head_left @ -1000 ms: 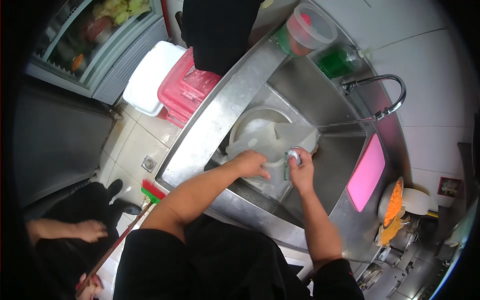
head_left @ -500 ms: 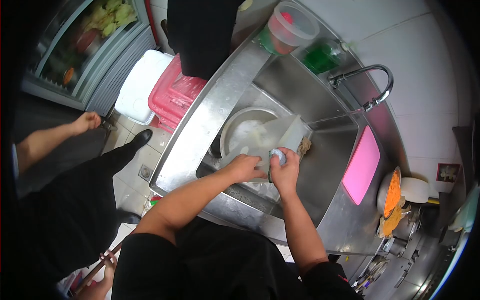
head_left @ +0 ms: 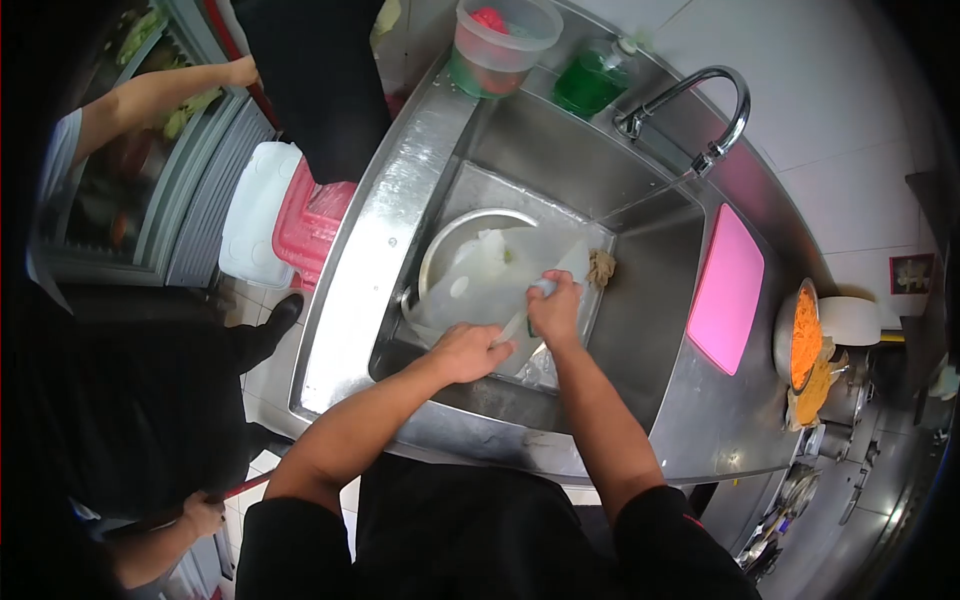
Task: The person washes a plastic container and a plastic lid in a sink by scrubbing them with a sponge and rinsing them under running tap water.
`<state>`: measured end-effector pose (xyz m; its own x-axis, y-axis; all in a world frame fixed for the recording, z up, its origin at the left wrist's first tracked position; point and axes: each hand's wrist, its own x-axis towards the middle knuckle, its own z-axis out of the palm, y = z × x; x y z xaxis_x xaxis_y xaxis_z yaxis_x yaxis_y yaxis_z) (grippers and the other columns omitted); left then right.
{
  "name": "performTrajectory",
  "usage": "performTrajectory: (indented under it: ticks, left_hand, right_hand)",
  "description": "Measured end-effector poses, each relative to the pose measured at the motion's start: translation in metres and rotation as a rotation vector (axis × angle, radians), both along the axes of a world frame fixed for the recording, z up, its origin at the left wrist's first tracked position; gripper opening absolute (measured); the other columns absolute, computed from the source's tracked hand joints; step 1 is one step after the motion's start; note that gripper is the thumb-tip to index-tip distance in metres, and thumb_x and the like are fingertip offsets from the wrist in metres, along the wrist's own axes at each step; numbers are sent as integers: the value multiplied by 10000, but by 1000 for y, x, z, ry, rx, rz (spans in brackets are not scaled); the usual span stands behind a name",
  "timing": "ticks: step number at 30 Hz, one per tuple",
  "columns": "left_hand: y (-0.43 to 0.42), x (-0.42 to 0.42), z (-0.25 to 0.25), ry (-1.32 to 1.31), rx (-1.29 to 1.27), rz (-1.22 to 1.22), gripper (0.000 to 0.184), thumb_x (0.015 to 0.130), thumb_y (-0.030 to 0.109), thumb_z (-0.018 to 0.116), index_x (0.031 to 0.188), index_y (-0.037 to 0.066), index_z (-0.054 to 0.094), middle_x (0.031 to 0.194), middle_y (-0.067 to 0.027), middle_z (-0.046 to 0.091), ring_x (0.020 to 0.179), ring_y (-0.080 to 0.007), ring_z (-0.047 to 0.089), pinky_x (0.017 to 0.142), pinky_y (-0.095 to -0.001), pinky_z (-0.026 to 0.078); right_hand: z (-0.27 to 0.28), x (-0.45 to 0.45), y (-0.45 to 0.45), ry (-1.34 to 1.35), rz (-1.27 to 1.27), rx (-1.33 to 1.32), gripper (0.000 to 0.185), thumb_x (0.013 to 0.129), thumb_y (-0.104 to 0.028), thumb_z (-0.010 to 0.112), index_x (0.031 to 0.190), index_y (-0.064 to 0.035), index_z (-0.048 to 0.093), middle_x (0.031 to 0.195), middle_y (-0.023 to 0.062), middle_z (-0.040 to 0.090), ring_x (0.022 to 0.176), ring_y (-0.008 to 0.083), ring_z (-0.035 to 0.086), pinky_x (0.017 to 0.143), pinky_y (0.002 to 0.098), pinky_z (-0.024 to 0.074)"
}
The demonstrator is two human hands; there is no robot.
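Observation:
Over the sink, my left hand grips the near edge of a translucent plastic container, fingers closed on its rim. My right hand is wrapped round a whitish sponge with some green showing below, held against the container's right side. Behind and under the container stands a round metal bowl, partly covered by it. White suds or a pale patch show through the plastic. A crumpled brown scrubber or rag lies just right of the container.
Thin water runs from the curved faucet. A green soap bottle and a plastic tub stand behind the sink. On the right are a pink cutting board and a bowl of orange shreds. Another person's hand touches the fridge.
The container has tilted and shifted slightly left, and my left hand has moved a little left and down along its edge. The other person's arm has risen to the fridge door.

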<state>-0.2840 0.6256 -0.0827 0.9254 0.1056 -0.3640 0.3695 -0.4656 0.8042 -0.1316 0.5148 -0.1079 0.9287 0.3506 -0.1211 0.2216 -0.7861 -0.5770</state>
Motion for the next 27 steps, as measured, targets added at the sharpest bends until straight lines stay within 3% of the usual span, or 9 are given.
performTrajectory:
  ticks: [1,7,10,12,15,17,20,24,27]
  left_hand:
    - [-1,-3,-4,-27,33,-22,402,927,425,572,955,30,645,850,-227,677,855,-434,639,790,-495,500]
    - [-7,-2,0,-19,57,-86,363,927,390,543,950,52,675,853,-218,675,891,-420,638,841,-501,482]
    - [-4,-5,-3,-39,50,-60,327,912,364,552,928,61,674,844,-216,673,892,-426,635,835,-500,482]
    - [-3,-2,-3,-44,58,-45,306,900,347,563,910,60,668,834,-216,670,885,-429,633,826,-502,483]
    - [-3,0,-3,-29,61,-50,285,885,325,580,881,51,657,820,-218,665,869,-429,632,810,-507,483]
    - [-2,-4,-6,-38,87,-63,271,876,311,592,860,47,650,814,-219,662,853,-427,632,796,-507,486]
    - [0,-1,-2,-55,73,-11,255,873,293,600,837,45,647,807,-218,660,828,-417,638,775,-500,489]
    - [0,0,-3,-60,65,15,256,875,304,599,842,57,657,801,-195,665,830,-402,638,779,-482,494]
    - [1,-2,1,-5,15,63,287,885,349,577,871,78,672,811,-185,675,883,-401,627,826,-484,488]
  right_hand:
    - [-9,16,-1,-9,-41,-52,392,743,-128,690,1106,-21,585,1072,225,587,1080,391,538,959,437,433]
    - [-101,107,-51,140,-318,282,332,759,-102,700,1062,-5,606,921,208,673,806,318,665,783,384,520]
    - [-54,83,-41,146,-346,206,357,766,-99,699,1089,0,585,971,219,658,874,325,654,826,385,506]
    - [-65,40,-42,77,-215,293,380,763,-94,680,1107,10,559,992,228,620,921,353,620,856,421,486]
    - [-56,-37,-34,91,-187,267,415,756,-107,644,1129,17,510,1064,247,537,1052,388,514,926,480,420]
    - [-22,-60,-23,111,-213,210,423,753,-117,631,1129,20,495,1086,253,504,1095,403,461,948,504,390]
    - [-65,14,-22,-97,-267,169,431,774,-142,624,1150,13,483,1128,269,495,1130,428,432,973,519,375]
    - [-88,120,-28,-16,-402,181,434,806,-183,617,1174,27,525,1145,276,561,1116,428,517,970,493,413]
    - [-85,123,-28,15,-398,237,455,842,-192,589,1227,43,526,1190,284,569,1145,424,531,991,482,412]
